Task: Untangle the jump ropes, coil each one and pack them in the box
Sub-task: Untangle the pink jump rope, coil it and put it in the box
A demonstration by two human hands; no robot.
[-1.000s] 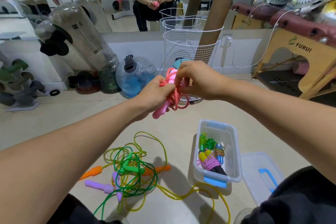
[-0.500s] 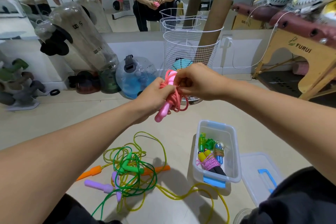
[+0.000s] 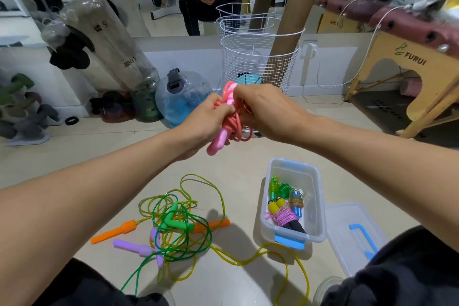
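Nearest the camera, on the pale floor (image 3: 236,171), a loose tangle of jump ropes (image 3: 173,221) is lying between the person's forearms: green and yellow cords are looped through one another, with orange handles (image 3: 111,231), purple handles (image 3: 131,247) and a green handle poking out. A yellow cord is trailing rightward past a clear plastic box (image 3: 293,236), which is standing open just beside the tangle; several wrapped ropes are already lying inside it. The box's lid (image 3: 352,233) is resting on the floor to its right. Further out, held up in the air above the floor, a pink jump rope (image 3: 231,124) is being bundled. The left hand (image 3: 206,122) is curled round the bundle and its pink handles, and the right hand (image 3: 263,109) is closed on the cord at the top, the two hands touching; exactly how the right fingers are lying is hidden. Beyond, a white wire basket (image 3: 258,62) holding a cardboard tube is standing against a mirrored wall. In judgement, the last wraps are being secured. If the end is not tucked firmly, the springy cord is likely to uncoil when released, and a dropped bundle could fall into the tangle below and be snagged again.
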